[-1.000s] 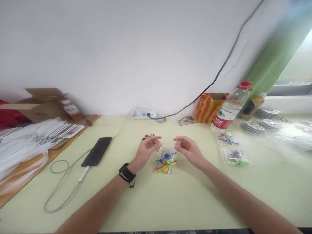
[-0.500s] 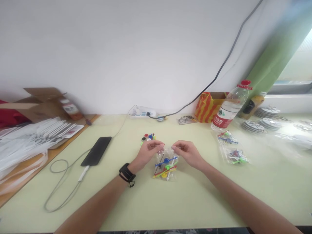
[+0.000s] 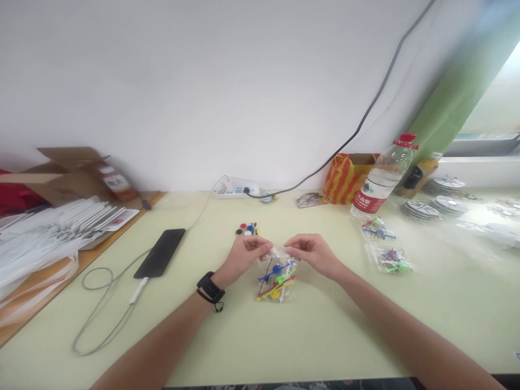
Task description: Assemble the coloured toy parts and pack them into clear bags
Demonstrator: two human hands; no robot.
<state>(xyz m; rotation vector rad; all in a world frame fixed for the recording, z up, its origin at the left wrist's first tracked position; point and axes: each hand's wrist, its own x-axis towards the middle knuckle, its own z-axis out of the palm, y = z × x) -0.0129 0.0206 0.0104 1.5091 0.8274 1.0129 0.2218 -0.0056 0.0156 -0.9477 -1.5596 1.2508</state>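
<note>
A clear plastic bag (image 3: pixel 289 293) hangs or rests between my hands, its top edge toward the wall. Inside it are coloured plastic arrow-shaped pieces, among them a blue spinner arrow (image 3: pixel 277 269) and red, yellow, green and white ones. My left hand (image 3: pixel 246 255), with a black watch on the wrist, pinches the bag's top left corner. At the top right corner, my right hand (image 3: pixel 312 253) pinches the same edge between thumb and finger. Just beyond my left hand lie small round discs and coloured pieces (image 3: pixel 249 229), partly hidden by it.
To the right lie filled clear bags (image 3: pixel 392 260), below a large water bottle (image 3: pixel 377 179) and a striped bag (image 3: pixel 345 179). Stacks of discs (image 3: pixel 421 210) stand farther right. On the left are a phone (image 3: pixel 160 253) with its cable and a pile of white packets (image 3: pixel 85 222).
Both hands keep their pinch on the bag's top edge. The bag and hands have barely shifted; the whole view has moved very slightly.
</note>
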